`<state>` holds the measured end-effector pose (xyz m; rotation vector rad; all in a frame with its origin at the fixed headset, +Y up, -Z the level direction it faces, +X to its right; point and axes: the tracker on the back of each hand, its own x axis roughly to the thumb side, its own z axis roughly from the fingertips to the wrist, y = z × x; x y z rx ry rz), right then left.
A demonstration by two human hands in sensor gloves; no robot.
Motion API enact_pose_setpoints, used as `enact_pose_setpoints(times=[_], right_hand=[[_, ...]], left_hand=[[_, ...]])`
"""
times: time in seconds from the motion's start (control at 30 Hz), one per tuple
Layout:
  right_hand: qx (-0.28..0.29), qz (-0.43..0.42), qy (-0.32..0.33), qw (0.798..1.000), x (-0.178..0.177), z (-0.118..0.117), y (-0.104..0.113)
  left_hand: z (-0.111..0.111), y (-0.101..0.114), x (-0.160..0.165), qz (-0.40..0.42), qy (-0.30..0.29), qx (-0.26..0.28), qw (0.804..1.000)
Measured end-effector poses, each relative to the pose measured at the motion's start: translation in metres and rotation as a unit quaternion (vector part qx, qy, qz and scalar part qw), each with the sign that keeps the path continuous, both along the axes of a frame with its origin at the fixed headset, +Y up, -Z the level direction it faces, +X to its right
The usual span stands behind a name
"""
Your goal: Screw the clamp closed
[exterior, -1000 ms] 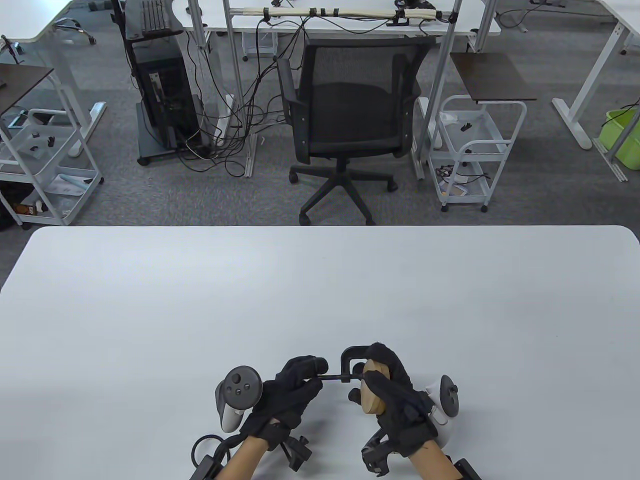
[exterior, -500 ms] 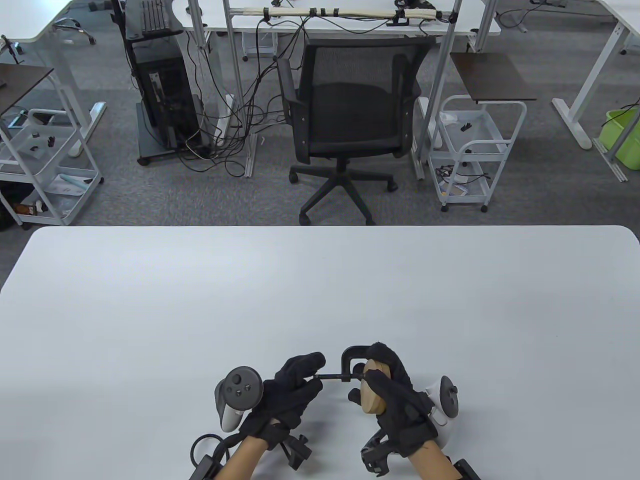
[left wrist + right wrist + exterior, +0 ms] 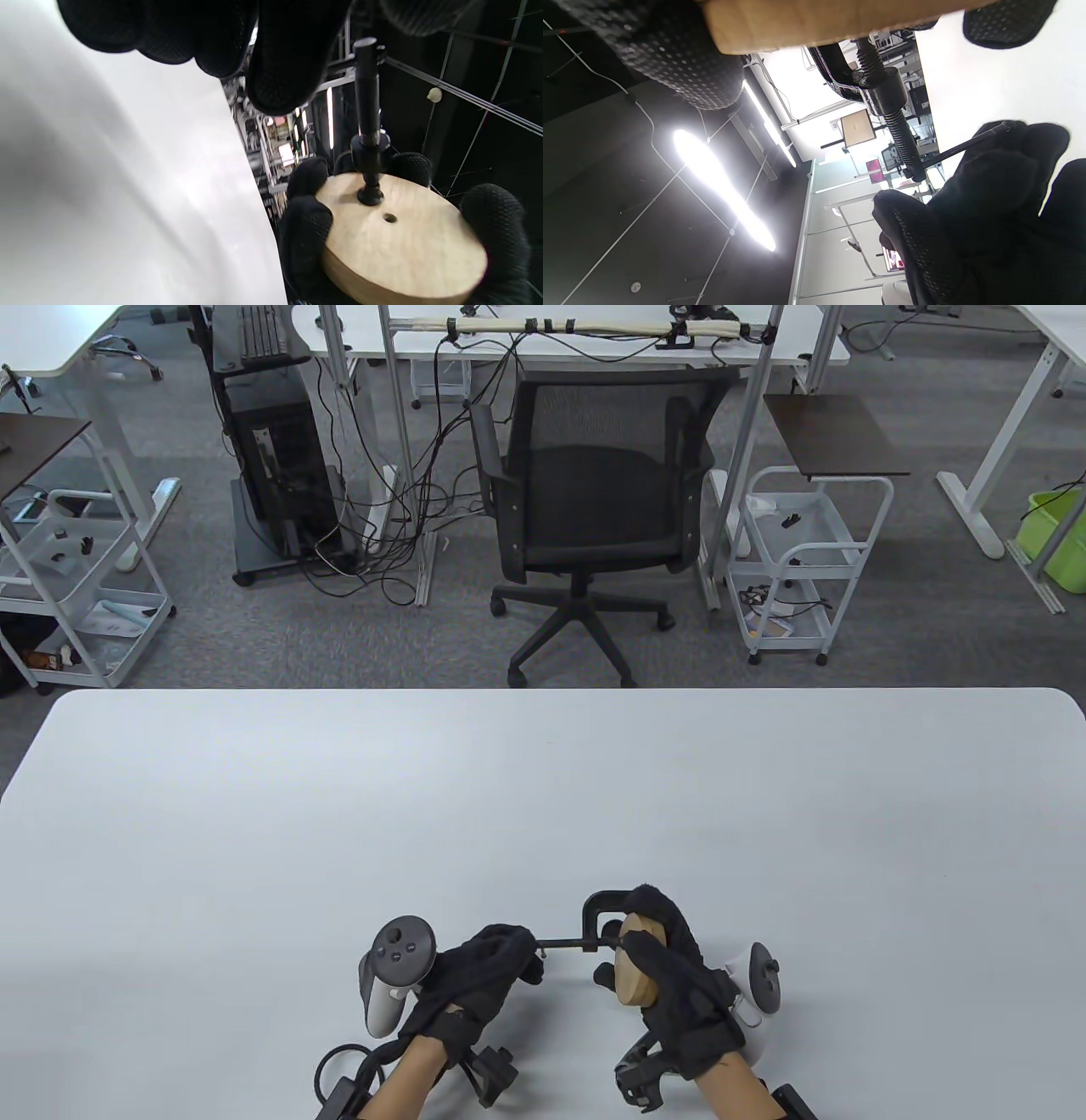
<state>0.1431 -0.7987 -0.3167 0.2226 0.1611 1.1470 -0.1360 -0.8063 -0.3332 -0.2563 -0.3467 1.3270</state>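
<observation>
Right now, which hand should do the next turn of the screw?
Left. The left hand is already on the handle end of the screw, while the right hand grips the wooden disc inside the clamp, steadying it.

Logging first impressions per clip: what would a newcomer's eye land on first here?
Near the table's front edge, the right hand grips a round wooden disc set inside a black C-clamp. The left hand holds the clamp screw's handle bar, and the screw's foot sits against the disc's face.
</observation>
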Motion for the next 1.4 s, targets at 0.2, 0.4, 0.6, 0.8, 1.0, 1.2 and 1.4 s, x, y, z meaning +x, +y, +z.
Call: enact_pose_setpoints(times=[0.2, 0.4, 0.6, 0.8, 1.0, 1.2, 1.4], right_hand=[[0.010, 0.016, 0.018, 1.000, -0.004, 0.001, 0.001], [0.008, 0.012, 0.011, 1.000, -0.003, 0.000, 0.001], [0.004, 0.010, 0.012, 1.000, -0.003, 0.000, 0.001], [0.000, 0.005, 0.016, 1.000, -0.003, 0.001, 0.001], [-0.003, 0.004, 0.013, 1.000, -0.003, 0.001, 0.001], [-0.001, 0.002, 0.003, 1.000, -0.001, 0.000, 0.002], [-0.002, 0.007, -0.001, 1.000, 0.000, 0.000, 0.001]], left_hand=[[0.000, -0.004, 0.006, 0.023, -0.025, -0.021, 0.999], [0.001, 0.005, 0.007, 0.007, -0.022, 0.027, 0.999], [0.002, 0.013, 0.006, 0.003, -0.006, 0.078, 0.997], [0.004, 0.016, 0.006, -0.002, 0.003, 0.105, 0.994], [0.004, 0.016, 0.007, -0.007, 0.005, 0.108, 0.994], [0.006, 0.019, 0.005, -0.017, 0.013, 0.111, 0.994], [0.007, 0.017, 0.002, -0.044, 0.055, 0.104, 0.992]])
